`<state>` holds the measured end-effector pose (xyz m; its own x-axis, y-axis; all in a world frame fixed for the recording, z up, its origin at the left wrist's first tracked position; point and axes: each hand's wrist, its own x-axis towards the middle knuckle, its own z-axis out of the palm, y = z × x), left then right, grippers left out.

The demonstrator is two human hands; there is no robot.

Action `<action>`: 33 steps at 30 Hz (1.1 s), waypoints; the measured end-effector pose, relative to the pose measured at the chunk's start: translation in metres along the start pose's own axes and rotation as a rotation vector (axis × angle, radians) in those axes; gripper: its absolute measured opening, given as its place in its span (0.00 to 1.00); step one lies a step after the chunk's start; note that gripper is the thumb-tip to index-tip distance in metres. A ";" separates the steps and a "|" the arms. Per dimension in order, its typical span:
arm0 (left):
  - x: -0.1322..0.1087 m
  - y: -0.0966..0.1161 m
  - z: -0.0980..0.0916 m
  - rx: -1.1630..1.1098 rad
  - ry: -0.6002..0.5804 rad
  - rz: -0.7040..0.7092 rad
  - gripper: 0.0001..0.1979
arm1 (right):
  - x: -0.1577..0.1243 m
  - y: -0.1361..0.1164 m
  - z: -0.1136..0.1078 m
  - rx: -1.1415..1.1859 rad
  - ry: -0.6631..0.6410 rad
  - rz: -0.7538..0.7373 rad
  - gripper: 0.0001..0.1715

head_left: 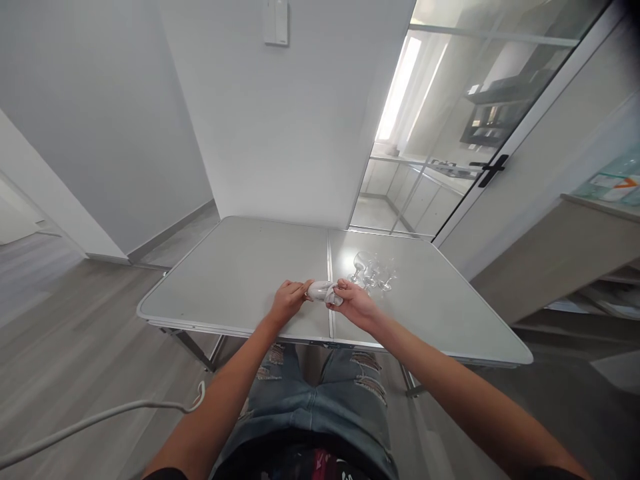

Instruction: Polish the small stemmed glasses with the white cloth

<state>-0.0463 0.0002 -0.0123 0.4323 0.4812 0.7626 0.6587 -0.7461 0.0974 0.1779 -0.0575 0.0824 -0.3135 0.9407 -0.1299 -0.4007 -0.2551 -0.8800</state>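
Over the middle of a grey folding table (235, 273), my left hand (289, 300) and my right hand (353, 303) meet. Between them lies a small clear glass (316, 290) on its side with a white cloth (334, 293) bunched at its right end. The left hand's fingers are closed round the glass. My right hand's fingers pinch the cloth against the glass. Just beyond the right hand stand several clear stemmed glasses (373, 270) in a cluster on the tabletop.
A white wall stands behind the table, with a glass sliding door (465, 120) to the right. A low shelf unit (575, 260) is at the far right. A white cable (100, 417) runs across the wooden floor at lower left.
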 end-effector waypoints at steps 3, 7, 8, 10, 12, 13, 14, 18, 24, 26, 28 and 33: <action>0.000 0.000 0.000 -0.009 -0.018 -0.002 0.18 | 0.000 0.004 -0.001 -0.156 -0.004 -0.118 0.22; 0.001 0.002 0.001 -0.036 -0.072 -0.002 0.17 | 0.001 -0.005 -0.013 -0.795 -0.160 -0.290 0.15; 0.002 0.003 0.001 -0.047 -0.092 0.003 0.18 | 0.001 -0.009 -0.016 -0.939 -0.222 -0.311 0.12; 0.002 0.004 0.000 -0.072 -0.122 0.018 0.18 | 0.001 -0.017 -0.021 -1.116 -0.358 -0.345 0.08; 0.003 0.005 -0.001 -0.091 -0.133 0.024 0.18 | 0.001 -0.026 -0.023 -1.183 -0.471 -0.408 0.07; 0.003 0.005 -0.002 -0.098 -0.131 0.023 0.18 | 0.001 -0.031 -0.024 -1.196 -0.506 -0.455 0.08; 0.004 0.005 -0.003 -0.104 -0.126 0.018 0.18 | 0.001 -0.036 -0.024 -1.201 -0.524 -0.506 0.09; 0.002 0.005 -0.004 -0.109 -0.117 -0.021 0.22 | 0.006 -0.052 -0.024 -1.205 -0.516 -0.639 0.08; -0.001 0.003 -0.001 -0.068 -0.128 -0.066 0.24 | 0.013 -0.046 -0.026 -1.262 -0.547 -0.539 0.08; 0.000 0.002 0.000 -0.040 -0.119 -0.071 0.23 | 0.015 -0.038 -0.026 -1.281 -0.489 -0.523 0.08; -0.001 0.001 0.000 -0.023 -0.102 -0.069 0.22 | 0.017 -0.031 -0.024 -1.292 -0.411 -0.494 0.08; 0.000 0.001 -0.001 -0.041 -0.117 -0.006 0.21 | 0.023 -0.026 -0.016 -1.005 -0.300 -0.263 0.13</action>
<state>-0.0462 -0.0016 -0.0116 0.4985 0.5344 0.6826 0.6370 -0.7599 0.1297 0.1954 -0.0252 0.0951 -0.5739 0.8109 0.1146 0.3603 0.3757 -0.8539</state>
